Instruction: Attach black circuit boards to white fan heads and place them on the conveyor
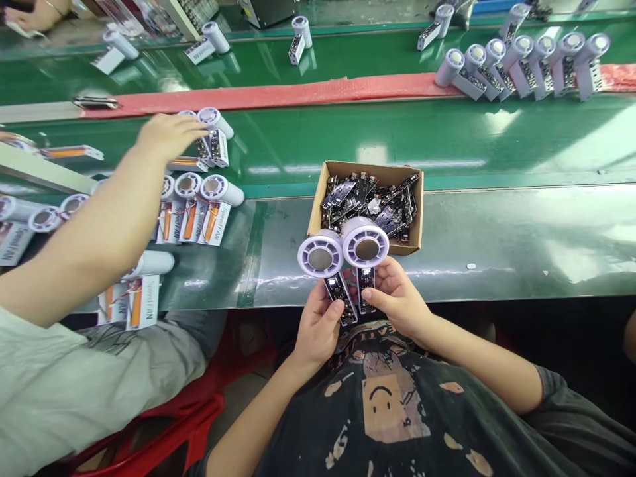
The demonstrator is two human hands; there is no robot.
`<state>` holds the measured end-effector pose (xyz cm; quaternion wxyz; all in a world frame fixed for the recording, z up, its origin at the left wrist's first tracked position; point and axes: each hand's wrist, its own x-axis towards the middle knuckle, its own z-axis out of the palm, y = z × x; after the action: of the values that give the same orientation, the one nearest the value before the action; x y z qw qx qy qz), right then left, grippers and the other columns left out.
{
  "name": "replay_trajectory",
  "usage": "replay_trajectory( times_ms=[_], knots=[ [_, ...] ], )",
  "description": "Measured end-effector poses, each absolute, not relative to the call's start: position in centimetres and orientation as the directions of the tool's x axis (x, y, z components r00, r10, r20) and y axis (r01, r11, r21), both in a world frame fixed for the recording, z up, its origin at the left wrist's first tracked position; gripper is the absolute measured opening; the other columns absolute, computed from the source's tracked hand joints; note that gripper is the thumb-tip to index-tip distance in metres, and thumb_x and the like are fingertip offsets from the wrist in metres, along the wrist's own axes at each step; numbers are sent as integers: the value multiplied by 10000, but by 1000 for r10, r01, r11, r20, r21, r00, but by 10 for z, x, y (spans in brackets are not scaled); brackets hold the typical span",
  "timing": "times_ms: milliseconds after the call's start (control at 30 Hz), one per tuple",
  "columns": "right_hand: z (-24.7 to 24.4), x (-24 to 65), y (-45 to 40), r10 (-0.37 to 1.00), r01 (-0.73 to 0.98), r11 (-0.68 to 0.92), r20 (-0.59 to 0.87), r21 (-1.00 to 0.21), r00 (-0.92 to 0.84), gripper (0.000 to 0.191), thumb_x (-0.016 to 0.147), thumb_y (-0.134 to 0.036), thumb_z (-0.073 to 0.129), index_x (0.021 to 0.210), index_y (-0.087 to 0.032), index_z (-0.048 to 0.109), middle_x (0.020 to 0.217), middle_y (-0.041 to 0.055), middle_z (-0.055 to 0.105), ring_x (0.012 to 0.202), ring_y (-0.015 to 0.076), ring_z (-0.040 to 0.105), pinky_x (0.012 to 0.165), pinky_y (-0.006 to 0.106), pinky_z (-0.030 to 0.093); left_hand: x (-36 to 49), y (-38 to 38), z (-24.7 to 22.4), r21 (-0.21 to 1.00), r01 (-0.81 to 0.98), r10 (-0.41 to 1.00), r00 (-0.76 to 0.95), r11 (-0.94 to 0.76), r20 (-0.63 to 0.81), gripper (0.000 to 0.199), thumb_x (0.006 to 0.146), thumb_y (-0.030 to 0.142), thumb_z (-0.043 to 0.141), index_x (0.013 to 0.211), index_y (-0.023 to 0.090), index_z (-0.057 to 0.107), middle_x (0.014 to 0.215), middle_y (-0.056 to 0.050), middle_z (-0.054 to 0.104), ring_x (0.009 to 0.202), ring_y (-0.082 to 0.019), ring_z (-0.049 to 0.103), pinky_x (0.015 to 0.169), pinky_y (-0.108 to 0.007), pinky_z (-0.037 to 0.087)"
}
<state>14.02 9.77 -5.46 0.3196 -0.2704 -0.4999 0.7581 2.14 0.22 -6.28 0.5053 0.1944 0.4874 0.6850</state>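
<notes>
Fans (318, 257), likely light and stiff, this side of the box (405, 247): left hand (318, 326), right hand (396, 296), each curled around one! Grip edges; their boards (342, 297) look fragile.

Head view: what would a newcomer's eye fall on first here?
Probably the two lilac fans at the centre: the left hand holds the left fan and the right hand holds the right fan, their circuit boards showing. Just beyond them sits an open cardboard box full of dark boards. Next might come a co-worker's bare arm, reaching in from the left over more fans.
</notes>
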Motion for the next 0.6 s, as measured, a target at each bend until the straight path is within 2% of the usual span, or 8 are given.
replay_trajectory(
  times_ms=[600],
  knots=[
    [-57,140,99,756,-172,-307,-130,-936,-642,513,754,-489,764,1131,-266,496,1124,64,680,1041,197,661,994,416,518,17,3,-67,875,-482,873,-404,51,-274,422,793,442,764,1160,257,669,1159,-68,727,1070,-264,689,976,-428,544]
  ],
)
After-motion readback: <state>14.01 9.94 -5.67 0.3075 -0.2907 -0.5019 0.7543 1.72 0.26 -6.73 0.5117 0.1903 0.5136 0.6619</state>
